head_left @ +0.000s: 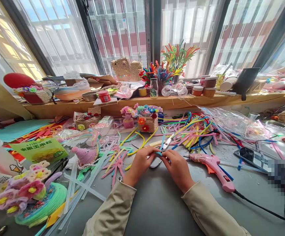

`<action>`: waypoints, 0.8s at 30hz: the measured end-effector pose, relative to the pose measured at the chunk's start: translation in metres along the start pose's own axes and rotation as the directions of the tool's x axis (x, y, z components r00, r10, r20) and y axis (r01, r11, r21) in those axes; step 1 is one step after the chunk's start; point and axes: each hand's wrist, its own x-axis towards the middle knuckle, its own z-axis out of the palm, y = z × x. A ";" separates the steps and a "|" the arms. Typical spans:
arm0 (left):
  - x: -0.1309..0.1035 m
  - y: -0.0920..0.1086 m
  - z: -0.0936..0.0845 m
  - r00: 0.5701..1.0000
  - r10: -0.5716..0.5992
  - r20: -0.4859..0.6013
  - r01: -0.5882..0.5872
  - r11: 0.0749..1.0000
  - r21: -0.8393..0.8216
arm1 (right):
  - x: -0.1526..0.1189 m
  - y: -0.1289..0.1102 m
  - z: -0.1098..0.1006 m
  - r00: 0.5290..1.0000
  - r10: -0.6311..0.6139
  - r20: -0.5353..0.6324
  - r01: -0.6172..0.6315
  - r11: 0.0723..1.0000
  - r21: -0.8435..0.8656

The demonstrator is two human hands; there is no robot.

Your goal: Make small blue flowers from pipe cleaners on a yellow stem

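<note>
A short blue pipe cleaner (pixel 158 153) is pinched between the fingertips of both hands, above the grey table. My left hand (pixel 142 161) closes on its left part, and my right hand (pixel 176 166) grips it from the right. Partly behind the fingers lie scissors (pixel 167 141) with their blades pointing away. To the right of my right hand rests a pink glue gun (pixel 212 165), its nozzle near the knuckles. Pink and yellow pipe cleaners (pixel 118 162) lie left of my left hand.
A pile of coloured pipe cleaners (pixel 194 131) lies at the back right. Clear glue sticks (pixel 93 177) and fuzzy flowers (pixel 31 190) are on the left. A phone (pixel 251 156) lies at right. The glue gun's black cord (pixel 258 206) runs right. Jars line the sill (pixel 182 102).
</note>
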 end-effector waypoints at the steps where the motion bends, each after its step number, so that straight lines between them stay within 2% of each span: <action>1: 0.000 0.001 0.000 1.000 -0.011 0.004 0.011 1.000 -0.006 | 0.000 0.000 0.000 1.000 0.007 0.003 -0.007 1.000 0.014; 9: -0.002 -0.001 -0.002 0.999 -0.018 0.051 0.021 0.998 -0.060 | 0.000 0.000 -0.001 0.999 -0.044 0.011 0.044 0.998 0.038; 13: -0.001 -0.001 -0.001 0.997 -0.075 0.021 0.078 0.971 -0.226 | 0.002 -0.001 -0.003 1.000 -0.001 -0.015 0.003 0.992 0.125; 16: 0.001 0.001 -0.002 0.982 -0.187 -0.007 0.168 0.892 -0.419 | 0.003 -0.001 -0.004 0.997 0.078 -0.027 -0.070 0.969 0.237; 19: 0.001 0.006 -0.006 0.952 -0.303 0.036 0.267 0.771 -0.579 | 0.003 -0.002 -0.004 0.993 0.114 -0.017 -0.102 0.943 0.317; 21: 0.001 0.008 -0.009 0.940 -0.329 0.088 0.303 0.693 -0.654 | 0.002 -0.002 -0.003 0.997 0.078 -0.012 -0.069 0.942 0.327; 24: 0.000 0.010 -0.010 0.934 -0.304 0.186 0.338 0.589 -0.734 | 0.001 -0.001 0.000 1.000 0.006 0.001 -0.005 0.951 0.309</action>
